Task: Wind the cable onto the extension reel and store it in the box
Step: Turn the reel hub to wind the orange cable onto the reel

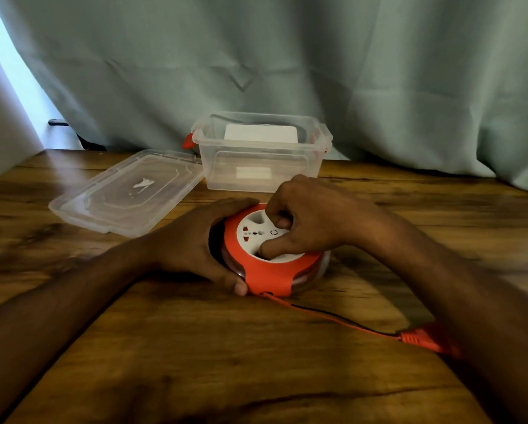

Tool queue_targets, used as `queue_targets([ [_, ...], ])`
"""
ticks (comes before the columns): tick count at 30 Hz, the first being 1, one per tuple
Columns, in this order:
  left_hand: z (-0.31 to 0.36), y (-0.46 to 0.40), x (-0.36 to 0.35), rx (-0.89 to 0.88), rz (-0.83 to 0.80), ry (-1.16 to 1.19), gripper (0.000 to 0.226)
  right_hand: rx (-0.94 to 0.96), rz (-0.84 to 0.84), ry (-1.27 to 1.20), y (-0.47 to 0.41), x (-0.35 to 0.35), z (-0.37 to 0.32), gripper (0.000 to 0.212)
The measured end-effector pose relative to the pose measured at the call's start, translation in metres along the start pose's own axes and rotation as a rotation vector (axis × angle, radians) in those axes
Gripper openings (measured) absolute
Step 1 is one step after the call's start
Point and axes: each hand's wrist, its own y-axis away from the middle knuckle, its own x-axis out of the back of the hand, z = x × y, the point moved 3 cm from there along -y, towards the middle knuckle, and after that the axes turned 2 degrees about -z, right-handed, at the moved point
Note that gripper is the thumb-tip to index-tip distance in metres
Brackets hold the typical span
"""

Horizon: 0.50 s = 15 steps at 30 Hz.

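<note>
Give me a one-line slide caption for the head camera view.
Left hand steadies the orange reel while right hand turns its white hub, cable trailing out; open box waits behind.

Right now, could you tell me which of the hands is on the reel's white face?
The right hand, fingers on the white socket face; the left hand grips the rim.
</note>
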Motion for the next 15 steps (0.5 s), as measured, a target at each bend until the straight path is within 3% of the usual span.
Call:
queue_targets([
  [4, 0.0, -0.001, 0.001, -0.006, -0.012, -0.022, 0.129, 0.036, -0.022, 0.019, 0.001, 0.005, 0.0, 0.041],
  [7, -0.003, 0.0, 0.001, 0.029, 0.002, -0.064, 0.129, 0.129, 0.078, 0.02, 0.004, 0.02, 0.008, 0.021],
  [11, -0.006, 0.001, 0.003, 0.073, 0.028, -0.136, 0.121, 0.155, -0.049, -0.096, 0.004, 0.024, 0.021, 0.058],
  [15, -0.005, -0.002, 0.007, 0.058, 0.037, -0.157, 0.127, 0.133, -0.081, -0.176, 0.003, 0.015, 0.027, 0.067],
])
